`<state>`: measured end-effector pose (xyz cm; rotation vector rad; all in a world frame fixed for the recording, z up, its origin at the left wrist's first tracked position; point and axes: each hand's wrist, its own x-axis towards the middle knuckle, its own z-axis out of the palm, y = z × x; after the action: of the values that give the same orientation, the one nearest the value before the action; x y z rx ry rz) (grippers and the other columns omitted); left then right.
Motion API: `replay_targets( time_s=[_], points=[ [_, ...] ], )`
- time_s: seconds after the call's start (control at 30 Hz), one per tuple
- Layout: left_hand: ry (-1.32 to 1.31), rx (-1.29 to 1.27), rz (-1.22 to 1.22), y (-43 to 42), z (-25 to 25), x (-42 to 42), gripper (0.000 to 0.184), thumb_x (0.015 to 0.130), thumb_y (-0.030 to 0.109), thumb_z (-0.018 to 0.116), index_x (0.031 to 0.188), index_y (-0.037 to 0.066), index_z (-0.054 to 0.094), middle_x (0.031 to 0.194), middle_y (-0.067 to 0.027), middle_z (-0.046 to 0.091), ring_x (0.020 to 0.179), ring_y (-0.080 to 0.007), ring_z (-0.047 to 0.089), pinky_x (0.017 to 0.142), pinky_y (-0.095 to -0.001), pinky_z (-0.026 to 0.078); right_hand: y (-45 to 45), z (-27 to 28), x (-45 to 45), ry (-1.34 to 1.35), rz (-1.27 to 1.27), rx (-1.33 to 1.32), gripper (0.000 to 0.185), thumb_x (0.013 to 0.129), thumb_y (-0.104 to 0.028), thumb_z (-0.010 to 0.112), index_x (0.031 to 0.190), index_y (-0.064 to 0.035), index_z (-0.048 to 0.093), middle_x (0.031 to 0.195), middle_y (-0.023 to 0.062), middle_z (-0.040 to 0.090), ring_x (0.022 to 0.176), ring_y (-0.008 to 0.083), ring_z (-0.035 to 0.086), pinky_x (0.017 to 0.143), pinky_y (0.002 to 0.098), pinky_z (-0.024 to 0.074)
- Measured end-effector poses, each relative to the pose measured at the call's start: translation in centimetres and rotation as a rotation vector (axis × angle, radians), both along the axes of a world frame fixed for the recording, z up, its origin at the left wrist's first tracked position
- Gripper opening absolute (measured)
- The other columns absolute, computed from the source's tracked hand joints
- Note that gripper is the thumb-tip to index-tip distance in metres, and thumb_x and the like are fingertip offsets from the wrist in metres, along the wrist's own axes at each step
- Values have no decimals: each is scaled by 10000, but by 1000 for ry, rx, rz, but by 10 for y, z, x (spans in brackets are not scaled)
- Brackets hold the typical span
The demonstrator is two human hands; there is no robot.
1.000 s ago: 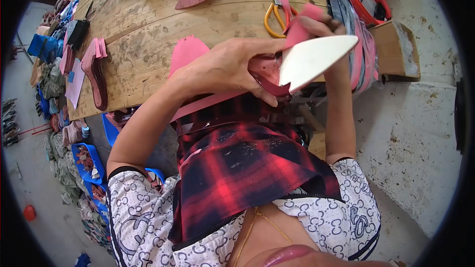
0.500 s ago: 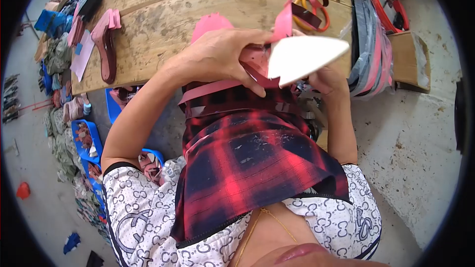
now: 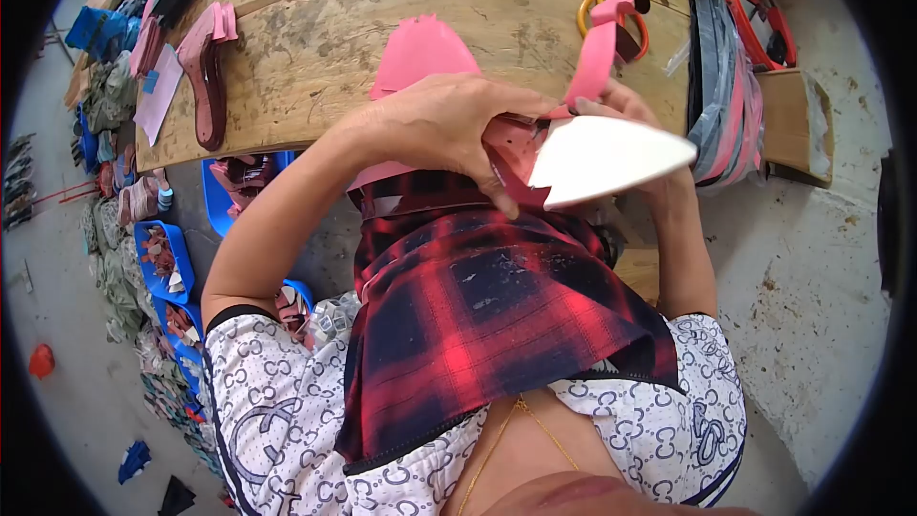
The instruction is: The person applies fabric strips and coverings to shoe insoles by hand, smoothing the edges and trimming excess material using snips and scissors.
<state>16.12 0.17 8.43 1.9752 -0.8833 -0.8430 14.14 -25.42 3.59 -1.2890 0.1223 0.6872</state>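
My left hand (image 3: 444,119) is closed round the pink rear part of a pointed shoe piece (image 3: 516,150), thumb below and fingers above. Its white, pointed sole face (image 3: 616,161) is turned up toward me. At the toe side, my right hand (image 3: 626,103) is closed on the shoe piece, partly hidden behind the white sole. Its fingertips are beside a glossy pink strip (image 3: 596,55), which runs from the sole's edge up over the table. Whether those fingers pinch the strip is hidden. A rounded pink piece (image 3: 425,50) lies beyond my left hand.
Orange-handled scissors (image 3: 585,14) lie on the wooden table (image 3: 306,48) by the strip. At the left lies a reddish-brown shoe-shaped piece (image 3: 202,86). Bundled dark and pink strips (image 3: 721,86) hang at the right edge beside a cardboard box (image 3: 798,124). Blue trays (image 3: 184,291) stand lower left.
Both hands and the shoe piece have moved right and slightly toward me. The white sole is tilted differently. More of the rounded pink piece shows, and the pink strip now curves over the scissors.
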Motion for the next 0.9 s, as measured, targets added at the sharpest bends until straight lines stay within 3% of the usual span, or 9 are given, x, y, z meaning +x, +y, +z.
replay_targets(
  time_s=[0.07,0.17,0.3,0.33,0.43,0.47,0.6,0.7,0.9],
  points=[
    [50,-106,66,6,-14,-3,882,571,356,878,1333,91,522,1207,-137,626,1101,-309,598,925,-378,462,1,8,5,-133,-242,-12,225,952,-255,580,1085,-74,564,741,-28,588,541,36,496,432,176,331],
    [-41,-252,208,15,-40,-8,897,610,351,863,1376,99,470,1223,-145,617,1124,-310,587,936,-377,458,-32,7,16,-160,-450,341,413,997,-390,443,1225,-54,520,1041,151,643,459,33,372,376,179,267],
    [-657,287,455,-16,-64,-41,940,668,297,831,1456,118,350,1119,-181,605,978,-336,604,832,-403,488,57,-7,-46,-432,-210,-42,481,938,-234,548,1341,5,440,1145,158,612,600,95,536,552,205,443],
    [-676,-17,535,-21,-73,-51,861,714,260,794,1445,107,364,1071,-166,588,850,-304,595,723,-403,490,60,-17,-43,-455,-374,-60,453,916,-208,581,1294,21,484,1105,143,620,655,119,575,588,222,470],
    [454,-531,854,-9,-60,-63,470,928,298,608,1288,4,536,799,-48,610,677,-169,554,657,-351,469,44,-8,-37,-156,-482,-8,365,867,-214,647,1116,48,592,1015,99,640,864,181,640,745,290,516],
    [590,-336,837,-4,-55,-59,431,992,337,498,1061,-66,633,712,-9,589,652,-143,518,638,-353,459,50,-14,-41,-158,-506,47,352,866,-211,648,1101,45,597,1015,99,641,851,174,641,755,288,514],
    [100,-295,772,-8,-71,-79,414,990,308,463,881,-73,582,768,-204,617,698,-339,571,680,-412,456,60,-27,-43,-129,-499,91,328,861,-192,650,1093,34,603,1021,96,640,799,150,642,744,271,511],
    [112,-38,606,13,-60,-98,359,1017,271,426,1053,-56,572,808,-200,593,732,-199,543,706,-364,440,56,-25,-43,-164,-271,83,278,867,-161,638,1073,25,619,1017,87,645,845,135,636,759,278,515],
    [83,-296,716,35,-38,-84,301,946,222,557,1113,-25,599,979,-232,658,910,-296,667,795,-360,499,76,-12,-34,-53,-270,209,228,892,-134,609,1045,33,629,939,60,663,818,123,635,750,287,532]
  ],
)
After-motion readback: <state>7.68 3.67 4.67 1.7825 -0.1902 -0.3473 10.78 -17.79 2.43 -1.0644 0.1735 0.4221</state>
